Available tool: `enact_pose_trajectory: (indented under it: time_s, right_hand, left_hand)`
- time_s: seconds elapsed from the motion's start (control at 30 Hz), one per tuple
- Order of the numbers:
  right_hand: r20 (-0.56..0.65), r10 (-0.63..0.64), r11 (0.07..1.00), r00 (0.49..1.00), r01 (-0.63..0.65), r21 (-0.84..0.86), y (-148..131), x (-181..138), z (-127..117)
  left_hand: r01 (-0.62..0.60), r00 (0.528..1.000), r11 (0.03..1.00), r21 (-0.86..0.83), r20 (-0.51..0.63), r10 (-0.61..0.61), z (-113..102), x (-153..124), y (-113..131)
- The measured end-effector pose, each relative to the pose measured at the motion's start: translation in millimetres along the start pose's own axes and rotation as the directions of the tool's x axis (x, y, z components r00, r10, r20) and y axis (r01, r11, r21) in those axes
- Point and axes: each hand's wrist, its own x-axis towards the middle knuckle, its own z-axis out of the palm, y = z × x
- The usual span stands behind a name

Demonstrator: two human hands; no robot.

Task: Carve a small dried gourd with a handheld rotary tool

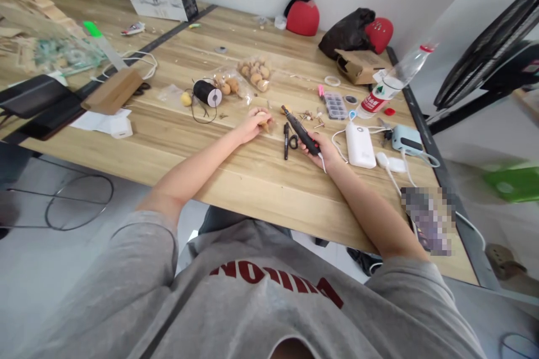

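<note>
My left hand (251, 126) is closed around a small tan piece (265, 125), which looks like a nut or carved wood and is partly covered by the fingers. In my right hand (325, 152) is a black rotary tool (300, 129) with a white cable at its rear, its tip pointing up and left, apart from the tan piece. Between the hands lie a black marker pen (286, 143) and the black handle loops of scissors (293, 142). Beyond the tool are several small tool bits (318, 122) and a compartment box (336, 105).
Clear bags of round tan pieces (256, 74) and a black thread spool (206, 93) lie ahead. To the right stand a white power bank (360, 147), a light blue device (406, 140) and a tilted bottle (381, 95). A cardboard piece (113, 91) lies left; a fan (488, 50) stands right.
</note>
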Motion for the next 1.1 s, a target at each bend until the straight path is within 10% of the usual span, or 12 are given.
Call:
enact_pose_trajectory:
  time_s: [0.83,1.1]
  right_hand:
    - [-0.016,0.104,0.993,0.994,-0.103,0.058,-10.2,-9.3,-5.1]
    - [-0.065,0.109,0.994,0.992,-0.108,0.023,-9.3,-14.3,-6.6]
  left_hand:
    - [0.218,0.976,0.976,-0.008,0.009,-0.218,10.4,-1.7,7.1]
    - [0.042,0.992,0.964,0.263,0.102,-0.071,9.5,-7.5,6.2]
